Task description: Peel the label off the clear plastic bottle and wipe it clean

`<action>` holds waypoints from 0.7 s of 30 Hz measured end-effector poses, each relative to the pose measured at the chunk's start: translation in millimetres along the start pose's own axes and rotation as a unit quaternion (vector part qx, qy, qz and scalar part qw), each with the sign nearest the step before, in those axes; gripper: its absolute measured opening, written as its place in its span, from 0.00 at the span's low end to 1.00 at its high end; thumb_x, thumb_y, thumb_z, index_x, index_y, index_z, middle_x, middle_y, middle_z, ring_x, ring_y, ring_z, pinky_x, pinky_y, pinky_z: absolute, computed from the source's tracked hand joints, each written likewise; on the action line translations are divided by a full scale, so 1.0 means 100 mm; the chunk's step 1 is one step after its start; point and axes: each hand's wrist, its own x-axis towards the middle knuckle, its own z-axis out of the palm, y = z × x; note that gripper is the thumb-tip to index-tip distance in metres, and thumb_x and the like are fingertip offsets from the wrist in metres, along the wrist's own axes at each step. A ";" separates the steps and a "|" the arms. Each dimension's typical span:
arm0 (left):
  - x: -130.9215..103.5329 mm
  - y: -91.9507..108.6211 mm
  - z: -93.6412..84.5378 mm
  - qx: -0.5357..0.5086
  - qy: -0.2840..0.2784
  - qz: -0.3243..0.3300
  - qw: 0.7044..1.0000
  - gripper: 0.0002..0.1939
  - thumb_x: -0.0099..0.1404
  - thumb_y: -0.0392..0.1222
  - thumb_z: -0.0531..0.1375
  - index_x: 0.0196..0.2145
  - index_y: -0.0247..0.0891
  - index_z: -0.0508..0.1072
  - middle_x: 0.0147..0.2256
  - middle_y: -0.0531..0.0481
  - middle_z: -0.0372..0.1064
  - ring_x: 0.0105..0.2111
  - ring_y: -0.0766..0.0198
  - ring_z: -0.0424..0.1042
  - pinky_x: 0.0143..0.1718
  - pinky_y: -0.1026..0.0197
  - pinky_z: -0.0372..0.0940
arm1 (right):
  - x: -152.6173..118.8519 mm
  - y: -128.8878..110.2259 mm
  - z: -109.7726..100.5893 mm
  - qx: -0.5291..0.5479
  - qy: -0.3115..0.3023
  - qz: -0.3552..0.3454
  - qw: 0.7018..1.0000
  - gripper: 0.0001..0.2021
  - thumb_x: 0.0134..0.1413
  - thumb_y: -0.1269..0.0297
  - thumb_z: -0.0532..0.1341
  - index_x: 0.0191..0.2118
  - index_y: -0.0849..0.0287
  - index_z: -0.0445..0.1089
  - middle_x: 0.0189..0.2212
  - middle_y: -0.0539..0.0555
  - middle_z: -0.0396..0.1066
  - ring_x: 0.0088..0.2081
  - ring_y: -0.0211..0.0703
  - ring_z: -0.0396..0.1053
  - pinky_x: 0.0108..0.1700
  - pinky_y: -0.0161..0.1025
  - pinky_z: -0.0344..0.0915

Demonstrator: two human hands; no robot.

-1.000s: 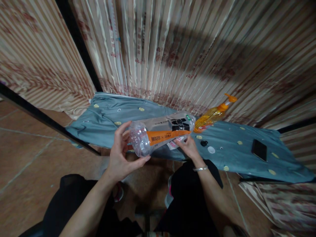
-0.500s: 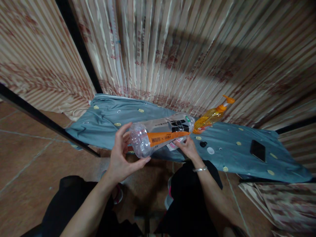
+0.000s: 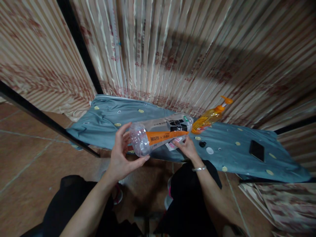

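Note:
A large clear plastic bottle (image 3: 161, 126) with an orange and black label lies tilted in the air between my hands. My left hand (image 3: 123, 156) is curved around its base end, thumb below and fingers on the far side. At the other end my right hand (image 3: 187, 148) holds the bottle from below, its fingers partly hidden. A pink-and-white printed piece (image 3: 172, 144) shows under the bottle beside my right fingers; I cannot tell whether they touch it. Just beyond the bottle stands a yellow pump bottle (image 3: 207, 119) with an orange pump top.
Blue-grey patterned cloth (image 3: 242, 158) covers the narrow bench. On it lie a small black object (image 3: 202, 144), a white disc (image 3: 209, 150) and a dark phone (image 3: 257, 150). Striped curtains (image 3: 153, 49) hang behind, and black posts (image 3: 81, 49) frame the left.
Almost nothing differs. The view has shifted very slightly, and both hands keep the same hold on the clear bottle.

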 end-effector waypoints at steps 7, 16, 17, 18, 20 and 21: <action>-0.03 -0.01 -0.01 -0.010 -0.002 -0.015 1.000 0.50 0.46 0.42 0.74 0.61 0.49 0.52 0.51 0.42 0.64 0.46 0.50 0.73 0.34 0.55 0.74 | -0.01 -0.06 0.01 -0.002 0.000 0.018 1.000 0.26 0.43 0.49 0.66 0.46 0.58 0.66 0.40 0.58 0.76 0.41 0.52 0.75 0.45 0.48 0.69; -0.05 0.01 0.04 -0.024 0.017 -0.031 0.999 0.50 0.44 0.42 0.74 0.60 0.47 0.53 0.49 0.43 0.65 0.45 0.53 0.73 0.36 0.56 0.74 | 0.01 -0.05 0.01 -0.001 0.000 0.012 1.000 0.26 0.43 0.49 0.65 0.47 0.58 0.66 0.40 0.58 0.76 0.42 0.54 0.74 0.44 0.47 0.69; -0.06 0.01 0.04 -0.029 0.017 -0.029 0.999 0.50 0.44 0.42 0.74 0.60 0.47 0.53 0.49 0.43 0.65 0.45 0.53 0.73 0.35 0.56 0.74 | 0.01 -0.05 0.01 -0.001 0.003 0.012 1.000 0.26 0.43 0.49 0.66 0.47 0.57 0.66 0.40 0.58 0.76 0.42 0.54 0.74 0.44 0.47 0.69; -0.06 0.01 0.05 -0.034 0.016 -0.026 0.999 0.50 0.45 0.41 0.74 0.60 0.47 0.53 0.49 0.42 0.65 0.45 0.52 0.73 0.35 0.56 0.74 | 0.01 -0.05 0.02 0.000 0.005 0.012 1.000 0.27 0.43 0.49 0.66 0.47 0.57 0.66 0.40 0.58 0.76 0.42 0.54 0.74 0.44 0.47 0.69; -0.08 0.01 0.07 -0.040 0.018 -0.019 0.999 0.49 0.45 0.41 0.74 0.60 0.47 0.53 0.50 0.42 0.65 0.45 0.51 0.74 0.34 0.56 0.74 | 0.01 -0.05 0.02 -0.001 0.007 0.012 1.000 0.27 0.43 0.48 0.66 0.48 0.56 0.66 0.40 0.57 0.76 0.42 0.54 0.74 0.44 0.47 0.69; -0.08 0.01 0.07 -0.041 0.020 -0.017 0.999 0.49 0.45 0.41 0.74 0.60 0.47 0.53 0.50 0.41 0.66 0.45 0.51 0.74 0.34 0.56 0.74 | 0.01 -0.04 0.02 -0.002 0.007 0.011 1.000 0.27 0.42 0.47 0.66 0.48 0.56 0.66 0.40 0.57 0.76 0.42 0.54 0.74 0.44 0.47 0.69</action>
